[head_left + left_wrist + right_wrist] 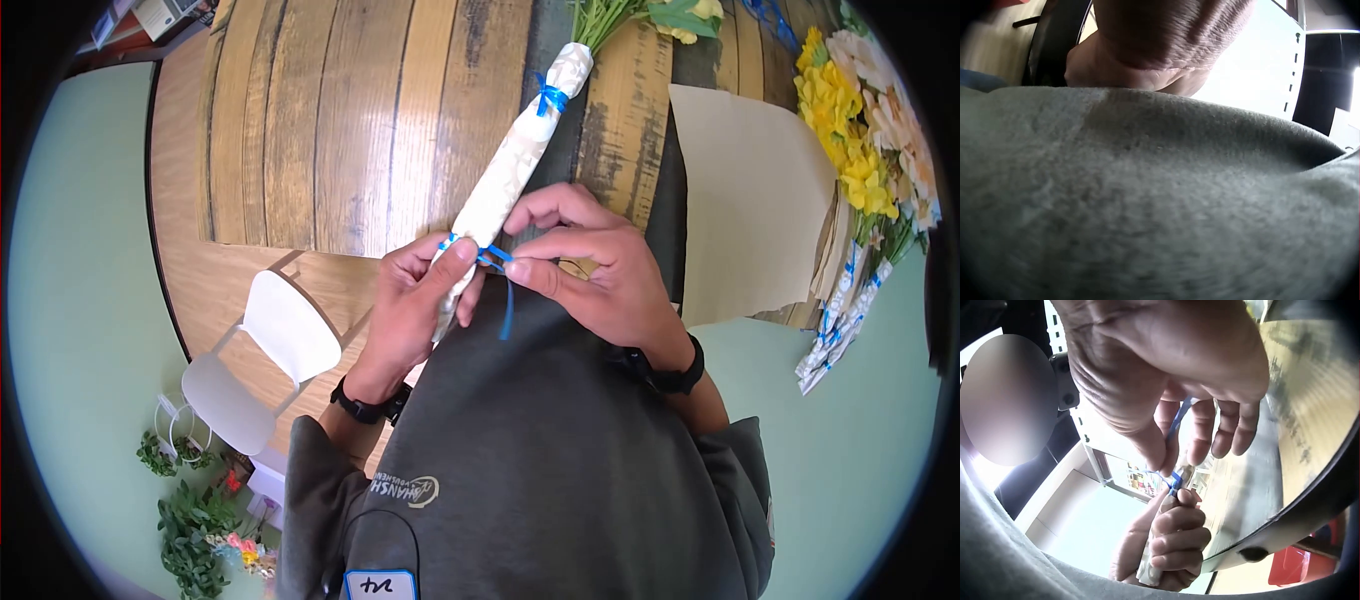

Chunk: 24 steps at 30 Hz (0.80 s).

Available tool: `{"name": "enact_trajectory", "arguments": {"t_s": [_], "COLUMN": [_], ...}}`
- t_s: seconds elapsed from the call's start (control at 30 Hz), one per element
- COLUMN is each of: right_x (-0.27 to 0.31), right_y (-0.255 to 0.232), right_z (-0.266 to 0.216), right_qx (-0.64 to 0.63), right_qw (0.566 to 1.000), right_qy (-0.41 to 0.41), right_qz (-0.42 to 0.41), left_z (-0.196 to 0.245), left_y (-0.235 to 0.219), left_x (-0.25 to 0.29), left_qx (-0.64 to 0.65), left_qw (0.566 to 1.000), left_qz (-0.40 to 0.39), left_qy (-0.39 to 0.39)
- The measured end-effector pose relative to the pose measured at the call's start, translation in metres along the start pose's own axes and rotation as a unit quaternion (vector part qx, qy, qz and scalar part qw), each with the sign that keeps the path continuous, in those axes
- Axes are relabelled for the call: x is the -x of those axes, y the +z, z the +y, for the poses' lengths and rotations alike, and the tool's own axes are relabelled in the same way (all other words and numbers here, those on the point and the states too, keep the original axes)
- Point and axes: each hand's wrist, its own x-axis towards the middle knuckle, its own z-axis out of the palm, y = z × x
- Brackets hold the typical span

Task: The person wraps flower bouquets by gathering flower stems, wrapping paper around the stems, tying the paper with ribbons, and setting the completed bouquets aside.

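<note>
A long bundle in pale patterned wrap [508,172] lies diagonally from the table to the person's lap, green stems [598,20] at its far end. One blue ribbon [549,96] is tied near that top. Around the lower part goes a second blue ribbon [497,254], one tail hanging. The left hand [415,290] grips the wrapped lower end, thumb on top by the ribbon. The right hand [590,262] pinches the lower ribbon between thumb and index finger, other fingers loosely bent. In the right wrist view, the right hand [1179,381] holds the ribbon above the left hand [1175,540].
Brown paper sheets [750,200] lie on the wooden table [350,110] at the right. Yellow flowers [845,130] and pale flowers with wrapped stems lie beyond them. White chairs [290,325] and green foliage [190,530] are at the lower left.
</note>
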Motion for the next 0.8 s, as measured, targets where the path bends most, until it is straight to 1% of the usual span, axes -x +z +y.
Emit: {"name": "enact_trajectory", "arguments": {"t_s": [0.03,0.07,0.1,0.13,0.17,0.2,0.23,0.27,0.33,0.37,0.4,0.47,0.5,0.53,0.57,0.6,0.63,0.7,0.73,0.8], "right_x": [0.004,0.006,0.009,0.012,0.016,0.020,0.023,0.027,0.035,0.037,0.038,0.041,0.042,0.043,0.044,0.044,0.043,0.044,0.044,0.043], "right_y": [0.000,-0.001,-0.002,-0.004,-0.007,-0.010,-0.013,-0.015,-0.021,-0.024,-0.027,-0.030,-0.030,-0.029,-0.026,-0.026,-0.027,-0.026,-0.026,-0.025], "right_z": [0.004,0.005,0.006,0.007,0.006,0.003,0.002,0.002,0.004,0.007,0.011,0.021,0.026,0.028,0.027,0.027,0.028,0.027,0.027,0.026], "right_qx": [-0.030,-0.030,-0.041,-0.053,-0.054,-0.056,-0.058,-0.060,-0.037,-0.036,-0.042,-0.050,-0.092,-0.135,-0.164,-0.166,-0.162,-0.158,-0.155,-0.151], "right_qw": [0.999,0.999,0.999,0.998,0.998,0.998,0.997,0.997,0.998,0.998,0.998,0.997,0.993,0.986,0.979,0.978,0.978,0.977,0.976,0.974], "right_qy": [0.003,0.006,-0.004,-0.014,-0.010,0.011,0.031,0.032,0.012,0.014,0.005,-0.002,0.015,0.033,0.063,0.063,0.078,0.094,0.103,0.113], "right_qz": [0.008,0.011,0.017,0.022,0.024,0.028,0.034,0.038,0.043,0.047,0.054,0.067,0.078,0.088,0.106,0.110,0.108,0.108,0.117,0.126], "left_z": [-0.002,-0.004,-0.007,-0.007,-0.007,-0.007,-0.007,-0.009,-0.015,-0.020,-0.022,-0.025,-0.026,-0.028,-0.030,-0.031,-0.030,-0.027,-0.024,-0.018], "left_y": [0.006,0.010,0.009,0.011,0.014,0.017,0.024,0.028,0.036,0.038,0.040,0.044,0.044,0.045,0.045,0.046,0.045,0.039,0.038,0.037], "left_x": [0.000,0.000,-0.001,-0.003,-0.004,-0.004,-0.004,-0.005,-0.009,-0.012,-0.015,-0.020,-0.022,-0.023,-0.022,-0.022,-0.023,-0.028,-0.028,-0.027], "left_qx": [-0.038,-0.076,-0.125,-0.125,-0.217,-0.307,-0.313,-0.315,-0.368,-0.406,-0.408,-0.495,-0.506,-0.508,-0.525,-0.541,-0.543,-0.613,-0.612,-0.644], "left_qw": [0.999,0.995,0.990,0.990,0.972,0.942,0.941,0.940,0.926,0.907,0.906,0.851,0.840,0.839,0.820,0.799,0.798,0.698,0.698,0.661], "left_qz": [0.031,0.062,0.061,0.060,0.046,0.031,0.040,0.038,0.051,0.049,0.045,0.067,0.055,0.051,0.039,0.027,0.024,-0.048,-0.050,-0.082], "left_qy": [-0.010,-0.020,0.016,0.013,0.072,0.131,0.123,0.121,0.064,0.099,0.099,0.164,0.187,0.187,0.223,0.259,0.259,0.368,0.368,0.377]}}
